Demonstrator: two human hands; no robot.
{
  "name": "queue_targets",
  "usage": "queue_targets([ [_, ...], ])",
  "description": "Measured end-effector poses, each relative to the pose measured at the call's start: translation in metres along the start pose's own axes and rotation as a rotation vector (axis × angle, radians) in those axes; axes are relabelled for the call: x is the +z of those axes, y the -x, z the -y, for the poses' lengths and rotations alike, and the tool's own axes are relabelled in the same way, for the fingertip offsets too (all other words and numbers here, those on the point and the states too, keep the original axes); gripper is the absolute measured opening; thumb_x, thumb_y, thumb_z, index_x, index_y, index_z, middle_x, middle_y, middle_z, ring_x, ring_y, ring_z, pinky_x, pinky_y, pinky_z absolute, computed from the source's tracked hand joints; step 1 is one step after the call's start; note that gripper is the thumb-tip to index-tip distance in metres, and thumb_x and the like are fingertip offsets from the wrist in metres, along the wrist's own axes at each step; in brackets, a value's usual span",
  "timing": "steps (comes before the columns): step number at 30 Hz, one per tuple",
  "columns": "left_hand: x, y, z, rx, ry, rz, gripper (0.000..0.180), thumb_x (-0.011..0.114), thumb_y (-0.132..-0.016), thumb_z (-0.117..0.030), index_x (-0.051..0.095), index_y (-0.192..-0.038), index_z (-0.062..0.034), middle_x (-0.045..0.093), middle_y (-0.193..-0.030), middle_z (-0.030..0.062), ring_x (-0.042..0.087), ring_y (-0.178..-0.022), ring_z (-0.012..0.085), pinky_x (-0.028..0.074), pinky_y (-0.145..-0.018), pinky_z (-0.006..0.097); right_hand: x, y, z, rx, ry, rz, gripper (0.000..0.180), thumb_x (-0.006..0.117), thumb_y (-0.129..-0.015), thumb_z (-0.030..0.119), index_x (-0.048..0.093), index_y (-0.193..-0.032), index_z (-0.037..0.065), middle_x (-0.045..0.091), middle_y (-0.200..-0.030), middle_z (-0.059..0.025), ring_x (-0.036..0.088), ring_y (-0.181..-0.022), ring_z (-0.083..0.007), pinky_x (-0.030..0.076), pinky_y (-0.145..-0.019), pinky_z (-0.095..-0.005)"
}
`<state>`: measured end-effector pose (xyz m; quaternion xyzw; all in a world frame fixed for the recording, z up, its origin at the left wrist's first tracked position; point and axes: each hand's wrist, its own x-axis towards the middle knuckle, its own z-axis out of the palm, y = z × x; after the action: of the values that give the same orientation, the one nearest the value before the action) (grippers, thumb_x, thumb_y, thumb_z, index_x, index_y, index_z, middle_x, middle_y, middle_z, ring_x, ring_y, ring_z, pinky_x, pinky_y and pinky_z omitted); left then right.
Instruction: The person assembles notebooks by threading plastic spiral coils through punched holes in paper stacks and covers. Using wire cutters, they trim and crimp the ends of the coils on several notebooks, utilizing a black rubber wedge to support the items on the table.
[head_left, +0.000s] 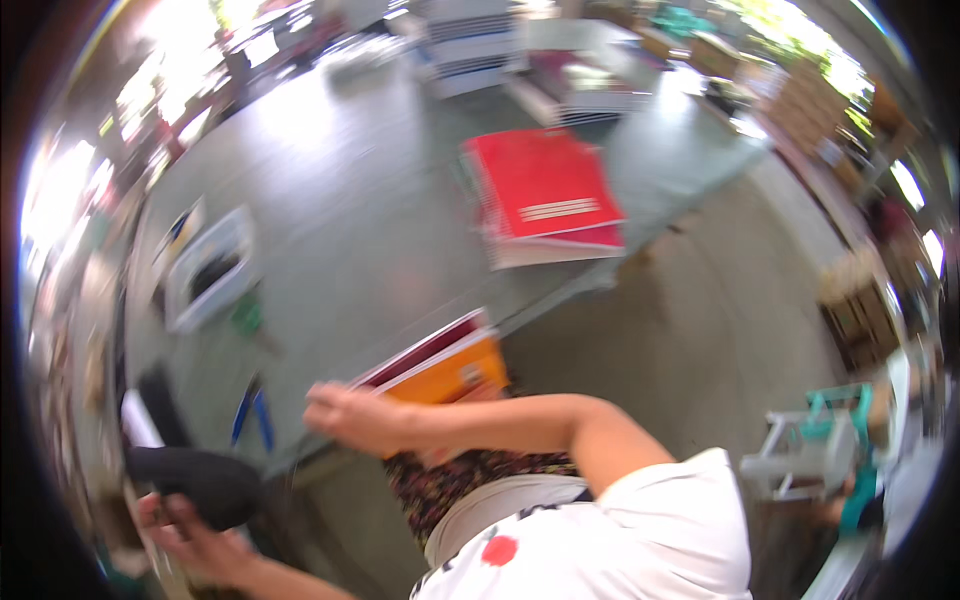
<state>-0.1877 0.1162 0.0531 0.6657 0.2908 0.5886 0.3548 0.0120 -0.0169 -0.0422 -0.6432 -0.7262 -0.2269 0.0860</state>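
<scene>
My right forearm crosses in front of my body, and my right hand [350, 412] is closed at the left end of two notebooks: an orange notebook [435, 378] and, behind it, a dark red notebook [425, 350]. They are tilted up at the table's near edge. Patches of skin against the orange cover and below my forearm look like part of another hand; whose it is I cannot tell. Far to the lower left, my left hand [190, 540] appears with fingers apart, beside a black rounded object [200, 485]. Motion blurs both hands.
On the grey-green table [350, 230] lie a stack of red notebooks [545, 190], blue-handled pliers [252, 415] and a white plastic bin [212, 270]. Taller book stacks [465, 45] stand at the back. A pale plastic stool [805, 450] and cardboard boxes [860, 310] are at right.
</scene>
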Motion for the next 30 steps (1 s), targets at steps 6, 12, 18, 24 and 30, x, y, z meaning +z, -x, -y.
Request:
queue_targets([
  [6,0.027,0.137,0.051,0.040,-0.396,0.977,0.040,0.066,-0.074,-0.004,0.063,-0.113,-0.0116,0.060,-0.086,0.0139,0.060,-0.078,0.0279,0.051,-0.067,0.036,-0.022,0.052,-0.024,0.423,-0.497,0.077,0.015,0.063,-0.081,0.019,0.058,-0.082,0.005,0.060,-0.077,-0.0102,0.062,-0.071,-0.0261,0.051,-0.063,-0.0351],
  [12,0.046,0.116,0.063,0.126,-0.371,0.705,0.040,0.069,-0.072,0.001,0.064,-0.111,-0.0081,0.062,-0.088,0.0116,0.060,-0.072,0.0239,0.051,-0.064,0.035,-0.037,0.074,-0.044,0.509,-0.549,0.067,0.016,0.064,-0.080,0.022,0.064,-0.088,0.009,0.065,-0.076,-0.0088,0.064,-0.074,-0.0261,0.049,-0.066,-0.0384],
  [18,0.060,0.091,0.043,0.261,-0.324,0.429,0.036,0.070,-0.071,-0.002,0.067,-0.106,-0.0095,0.064,-0.090,0.0110,0.062,-0.075,0.0259,0.051,-0.068,0.033,-0.024,0.089,-0.053,0.466,-0.458,0.006,0.010,0.062,-0.079,0.018,0.064,-0.088,0.014,0.064,-0.068,-0.0037,0.062,-0.064,-0.0221,0.046,-0.058,-0.0361],
  [24,0.058,0.087,0.043,0.227,-0.296,0.753,0.035,0.065,-0.073,0.003,0.067,-0.105,-0.0115,0.063,-0.086,0.0096,0.061,-0.076,0.0230,0.052,-0.062,0.034,-0.019,0.091,-0.058,0.460,-0.495,0.004,0.006,0.062,-0.078,0.017,0.065,-0.083,0.015,0.066,-0.071,-0.0024,0.063,-0.064,-0.0217,0.046,-0.058,-0.0358],
  [30,0.068,0.107,0.049,0.276,-0.233,0.980,0.030,0.065,-0.076,0.002,0.065,-0.106,-0.0014,0.063,-0.099,0.0123,0.062,-0.081,0.0225,0.053,-0.066,0.034,-0.019,0.087,-0.051,0.438,-0.466,-0.016,0.007,0.065,-0.076,0.019,0.065,-0.082,0.016,0.064,-0.068,-0.0020,0.062,-0.064,-0.0201,0.045,-0.058,-0.0339],
])
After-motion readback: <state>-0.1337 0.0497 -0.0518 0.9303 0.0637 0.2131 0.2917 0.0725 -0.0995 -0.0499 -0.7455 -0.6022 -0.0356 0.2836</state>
